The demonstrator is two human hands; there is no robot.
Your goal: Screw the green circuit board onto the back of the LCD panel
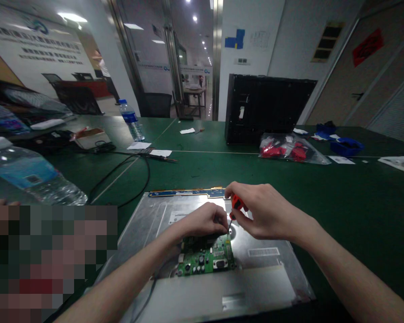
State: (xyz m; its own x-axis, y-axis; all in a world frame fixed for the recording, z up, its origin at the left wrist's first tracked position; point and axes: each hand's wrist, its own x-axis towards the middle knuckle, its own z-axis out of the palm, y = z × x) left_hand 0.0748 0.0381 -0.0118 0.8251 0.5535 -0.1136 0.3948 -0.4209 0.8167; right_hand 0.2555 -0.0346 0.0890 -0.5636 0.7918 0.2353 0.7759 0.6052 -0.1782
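Note:
A silver metal monitor back panel (265,269) lies flat on the green table in front of me. A green circuit board (207,258) sits on its middle. My right hand (265,211) is closed round an orange-handled screwdriver (237,204), whose tip points down at the board's far right corner. My left hand (205,220) rests curled on the board's far edge, fingertips pinched beside the screwdriver tip. What the left fingers pinch is too small to make out.
A water bottle (30,177) lies at the left, another bottle (131,119) stands farther back. Black cables (128,170) loop across the table. A black monitor housing (265,110) stands behind, with a bag of red parts (291,150) and blue trays (346,146) to its right.

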